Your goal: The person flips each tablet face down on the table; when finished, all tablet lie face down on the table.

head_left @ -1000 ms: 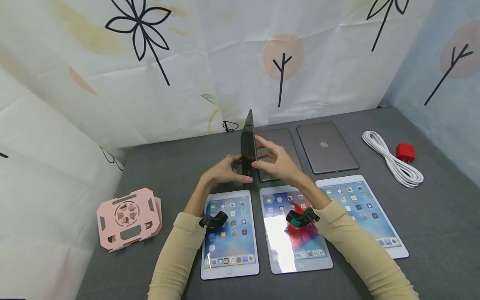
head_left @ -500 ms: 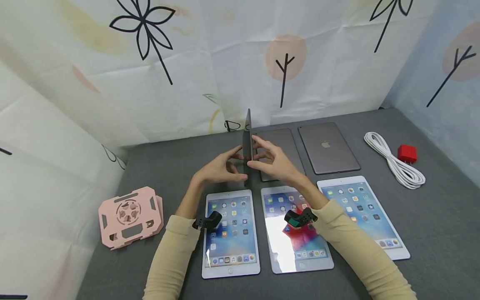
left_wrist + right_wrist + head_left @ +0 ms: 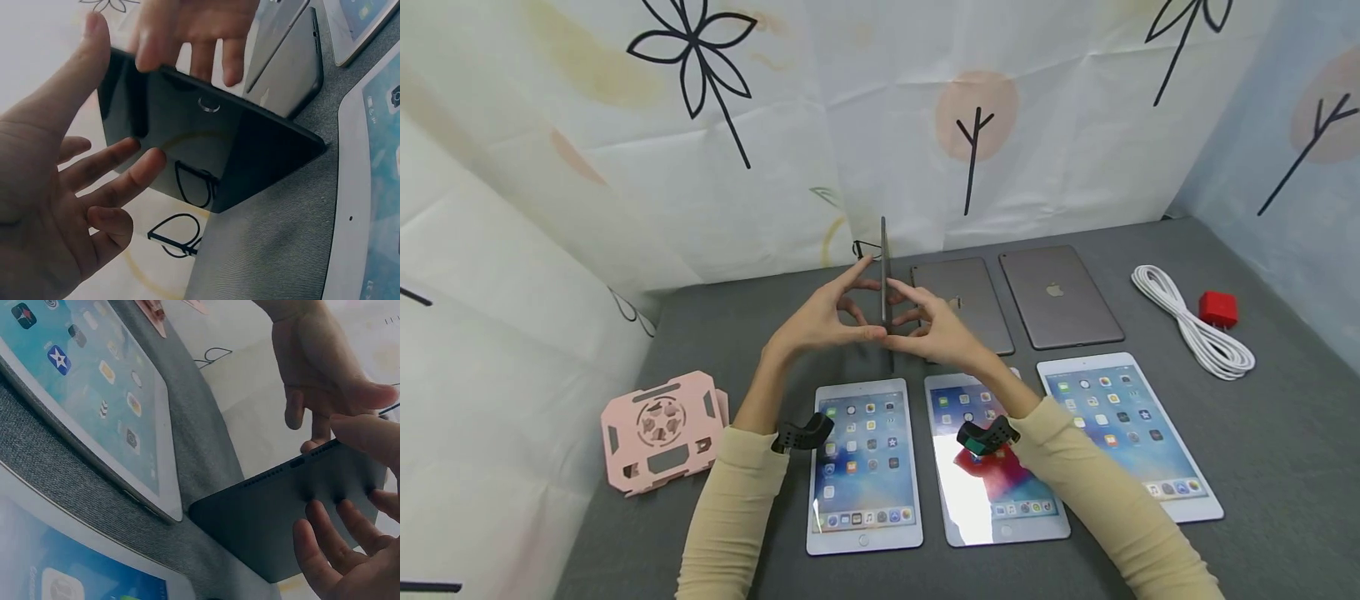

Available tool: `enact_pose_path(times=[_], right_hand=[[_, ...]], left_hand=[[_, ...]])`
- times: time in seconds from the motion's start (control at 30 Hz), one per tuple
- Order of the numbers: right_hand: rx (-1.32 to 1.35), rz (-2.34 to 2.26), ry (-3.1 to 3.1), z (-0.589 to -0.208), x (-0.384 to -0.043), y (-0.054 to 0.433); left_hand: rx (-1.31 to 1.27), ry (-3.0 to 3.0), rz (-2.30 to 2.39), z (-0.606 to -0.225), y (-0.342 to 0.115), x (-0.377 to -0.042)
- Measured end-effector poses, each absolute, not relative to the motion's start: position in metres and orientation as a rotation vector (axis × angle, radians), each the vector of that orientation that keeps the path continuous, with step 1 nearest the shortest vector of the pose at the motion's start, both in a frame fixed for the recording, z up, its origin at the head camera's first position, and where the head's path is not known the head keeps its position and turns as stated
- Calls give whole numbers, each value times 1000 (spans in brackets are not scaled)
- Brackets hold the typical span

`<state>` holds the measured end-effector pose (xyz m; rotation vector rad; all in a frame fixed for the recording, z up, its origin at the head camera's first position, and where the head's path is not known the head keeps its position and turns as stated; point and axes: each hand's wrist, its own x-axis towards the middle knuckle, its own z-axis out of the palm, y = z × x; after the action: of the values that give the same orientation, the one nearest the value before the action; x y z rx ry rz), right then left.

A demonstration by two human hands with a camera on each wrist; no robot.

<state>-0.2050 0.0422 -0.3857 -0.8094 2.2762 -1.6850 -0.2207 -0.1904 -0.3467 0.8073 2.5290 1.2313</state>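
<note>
grey tablet [image 3: 269, 519] upright btwn curved l hand [image 3: 822, 319] & r hand [image 3: 942, 335].

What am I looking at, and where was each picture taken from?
There's no robot, just a person's bare left hand and right hand. A camera worn on the head took the wide picture; the two close ones were taken from the wrists. The right hand holds a thin, dark grey tablet upright on edge; the left hand is against or near its glossy screen side. On the dark grey fabric-like surface lie three white-framed tablets with lit screens, two grey tablets face down, a coiled white cable, a cube-shaped red plug and a flat pink piece with cut-out slots.
</note>
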Motion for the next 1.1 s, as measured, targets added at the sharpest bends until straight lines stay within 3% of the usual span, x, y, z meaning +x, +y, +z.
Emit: enact_pose_path(times=[0.47, 1.1], right_hand=[[-639, -987, 2662, -417, -210, 41], [-697, -922, 2687, -427, -213, 39]], left_hand=[[789, 2595, 1151, -346, -198, -217], [685, 2609, 1272, -361, -224, -211]])
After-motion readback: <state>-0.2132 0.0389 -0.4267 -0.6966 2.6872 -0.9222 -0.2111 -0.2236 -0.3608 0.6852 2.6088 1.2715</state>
